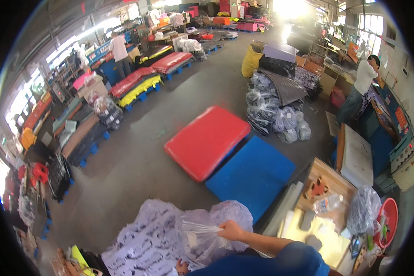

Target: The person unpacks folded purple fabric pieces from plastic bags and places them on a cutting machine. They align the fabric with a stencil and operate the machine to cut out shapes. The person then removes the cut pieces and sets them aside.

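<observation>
I am holding a see-through plastic bag point(202, 237) at 6 o'clock in my view. My right hand point(231, 231) is closing its fingers around a bunch of the plastic, on the bag's 3 o'clock side. The plastic is making tight creases near my grip. My left hand point(182, 267) is showing only a little, at 7 o'clock from the bag, by the patterned sheet point(140, 239). I cannot tell if those fingers are open or closed.

I think I am doing best by gripping a fat bunch, because thin plastic may be slipping or ripping if I am pinching just a bit. Using both hands is probably helping, so the load is not hanging from one spot.

I am minding what is around me, too: the blue board point(255, 175) is lying at 1 o'clock from the bag, and the wooden box point(340, 184) is sitting near 3 o'clock.
</observation>
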